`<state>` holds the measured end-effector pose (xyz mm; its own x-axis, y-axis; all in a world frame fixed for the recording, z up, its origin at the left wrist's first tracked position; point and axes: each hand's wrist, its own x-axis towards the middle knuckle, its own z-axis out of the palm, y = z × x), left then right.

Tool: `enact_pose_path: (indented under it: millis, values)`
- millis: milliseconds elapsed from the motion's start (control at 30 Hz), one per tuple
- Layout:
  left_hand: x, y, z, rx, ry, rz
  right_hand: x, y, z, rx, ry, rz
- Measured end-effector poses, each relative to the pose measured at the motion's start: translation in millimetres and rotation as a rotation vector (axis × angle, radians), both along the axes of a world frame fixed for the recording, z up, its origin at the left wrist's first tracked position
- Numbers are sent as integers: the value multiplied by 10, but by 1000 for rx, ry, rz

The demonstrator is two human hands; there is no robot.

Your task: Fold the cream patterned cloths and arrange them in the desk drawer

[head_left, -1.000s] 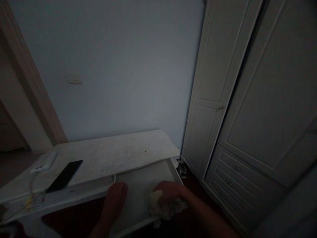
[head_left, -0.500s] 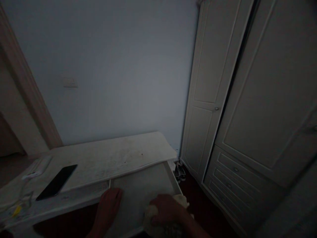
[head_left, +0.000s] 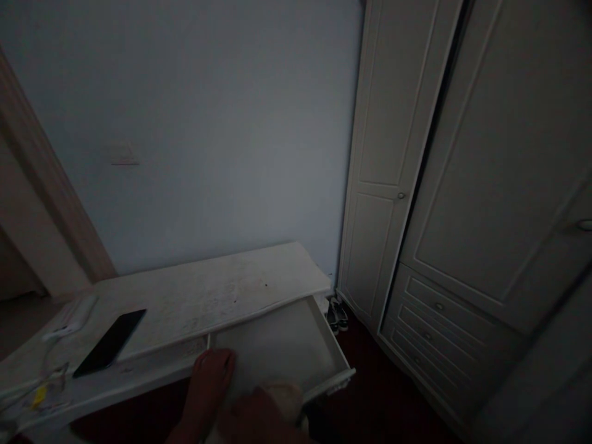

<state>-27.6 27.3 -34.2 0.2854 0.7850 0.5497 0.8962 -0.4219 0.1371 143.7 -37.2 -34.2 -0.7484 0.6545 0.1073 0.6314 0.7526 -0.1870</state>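
Note:
A pulled-out white drawer (head_left: pixel 282 339) juts from the desk, its inner floor bare. My left hand (head_left: pixel 215 370) is closed over the drawer's left side wall, near the desk front. Over the front left part of the drawer, my right hand (head_left: pixel 250 416) is blurred by motion and presses a pale cloth (head_left: pixel 283 398). The cloth bunches out beyond the fingers; its lower part is cut off by the frame's bottom edge.
The stained white desk (head_left: pixel 259 271) stands against the wall. On it lie a dark tablet (head_left: pixel 111 342), a white power strip (head_left: pixel 71 317) and a yellow item (head_left: pixel 39 398) among cables. Shoes (head_left: pixel 337 317) are on the floor by the wardrobe (head_left: pixel 383 246).
My right hand has moved left with the cloth, from the drawer's front right to its front left, uncovering the right front corner. My left hand stays at the side wall.

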Motion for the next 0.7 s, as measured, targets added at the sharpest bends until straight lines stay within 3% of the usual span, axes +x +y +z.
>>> enact_pose_path:
  millis: [133,267,400,467,533,600,700]
  values:
    - [43,-23,55,9,-15,-11,737,7,309,-189,-50,-122]
    - [51,-12,69,46,-41,-36,1534,0,690,-349,0,-410]
    - [75,-10,82,-3,-64,-3,1883,-17,964,-395,2,-571]
    - [94,-14,97,-41,-59,20,1778,-27,1018,-373,-40,-549]
    - [101,-14,99,-66,-52,37,1482,-21,995,-356,-85,-472]
    - [79,3,71,-79,-43,41,1034,16,882,-352,-115,-357]
    - [-20,70,-28,-83,-8,11,270,128,570,-346,-146,-161]
